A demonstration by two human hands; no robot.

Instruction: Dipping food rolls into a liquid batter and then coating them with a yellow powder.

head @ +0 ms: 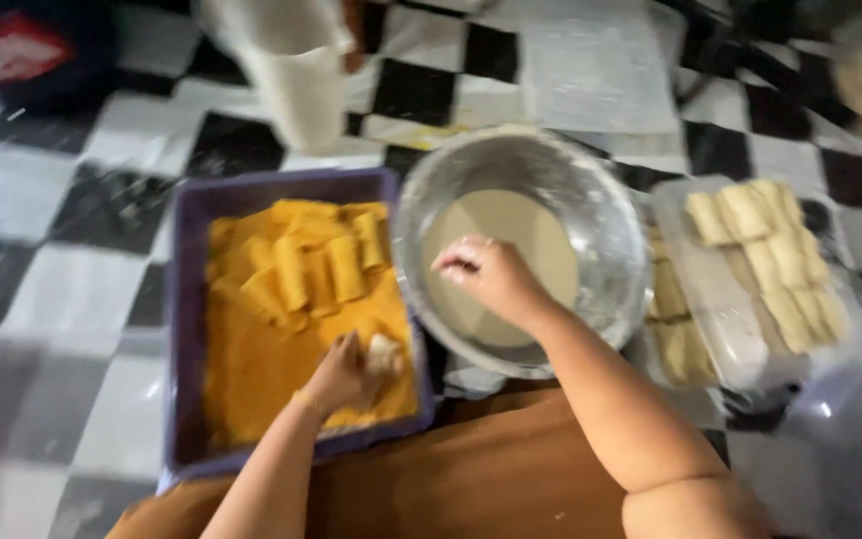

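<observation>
Left of the metal bowl [521, 240], the left hand [346, 374] grasps a pale roll [385, 352] over the purple tray [184, 299]; the right hand [486, 274], fingers loosely bunched, hovers above the bowl.

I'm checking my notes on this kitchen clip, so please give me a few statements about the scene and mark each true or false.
1. The left hand rests in a purple tray of orange crumbs. True; it holds a pale roll.
2. The right hand is over the clear tray. False; it is above the metal bowl of pale batter.
3. Several crumb-coated rolls lie in the purple tray. True.
4. The uncoated rolls sit to the left of the purple tray. False; they lie in a clear tray right of the bowl.
5. The floor is plain wood. False; it is black-and-white checked.
</observation>
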